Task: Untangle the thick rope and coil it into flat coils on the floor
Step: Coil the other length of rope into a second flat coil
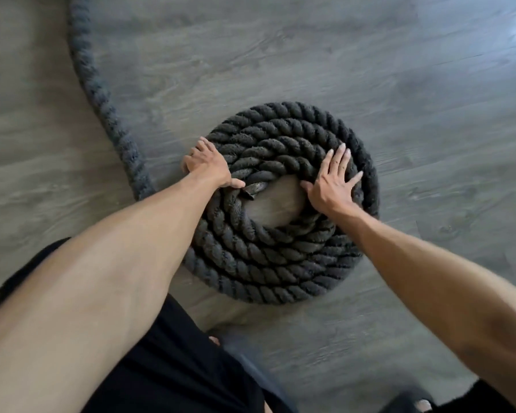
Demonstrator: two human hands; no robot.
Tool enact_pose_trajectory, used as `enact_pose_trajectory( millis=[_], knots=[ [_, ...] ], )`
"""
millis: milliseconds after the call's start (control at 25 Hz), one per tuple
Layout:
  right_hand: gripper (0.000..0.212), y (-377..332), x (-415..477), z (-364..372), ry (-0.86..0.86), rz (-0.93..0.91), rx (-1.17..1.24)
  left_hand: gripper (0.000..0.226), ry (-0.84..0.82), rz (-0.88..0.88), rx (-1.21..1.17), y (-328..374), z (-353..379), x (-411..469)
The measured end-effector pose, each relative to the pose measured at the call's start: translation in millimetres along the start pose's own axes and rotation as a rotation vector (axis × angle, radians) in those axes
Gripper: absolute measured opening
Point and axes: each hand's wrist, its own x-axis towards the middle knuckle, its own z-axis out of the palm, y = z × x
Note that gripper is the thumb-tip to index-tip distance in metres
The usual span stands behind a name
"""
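Observation:
A thick, dark grey twisted rope lies in a flat spiral coil (274,263) of several turns on the floor in front of me. Its taped end (253,189) sits at the inner edge, beside a small bare patch of floor in the middle. My left hand (209,168) rests on the coil's left rim, fingers curled over the outer turn and thumb pointing inward near the taped end. My right hand (334,183) lies flat on the right side of the coil with fingers spread. The loose rope tail (102,93) runs off from the coil's left side, curving up to the top left.
The floor (370,70) is grey wood-look planking. My black shorts (173,368) fill the bottom left, and a dark sandal with toes (420,403) shows at the bottom right. Another foot (215,341) peeks out below the coil.

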Motion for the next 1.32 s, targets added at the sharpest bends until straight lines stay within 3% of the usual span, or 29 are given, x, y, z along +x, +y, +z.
enact_pose_trajectory(
  millis=[200,440,680,840,880,960,1080,1320],
  knots=[
    [0.098,-29,66,-56,-0.044,-0.110,-0.126,0.156,-0.088,-0.060,-0.025,-8,-23,27],
    [0.101,-61,124,-100,-0.032,-0.256,-0.244,0.149,-0.142,-0.101,0.032,-11,-40,39],
    [0.102,-102,209,-151,-0.038,-0.518,-0.379,0.147,-0.127,-0.243,-0.170,2,-63,58],
    [0.097,-167,263,-179,0.010,-0.667,-0.427,0.144,-0.139,-0.386,-0.330,13,-83,75],
    [0.095,-175,269,-179,0.064,-0.651,-0.406,0.145,-0.140,-0.410,-0.354,16,-87,80],
    [0.101,-169,268,-169,0.152,-0.424,-0.257,0.146,-0.156,-0.458,-0.406,19,-94,86],
    [0.118,-130,253,-155,0.127,-0.133,-0.008,0.146,-0.165,-0.495,-0.475,22,-102,89],
    [0.116,-142,278,-176,-0.017,-0.173,-0.022,0.146,-0.191,-0.580,-0.543,34,-120,87]
  ],
)
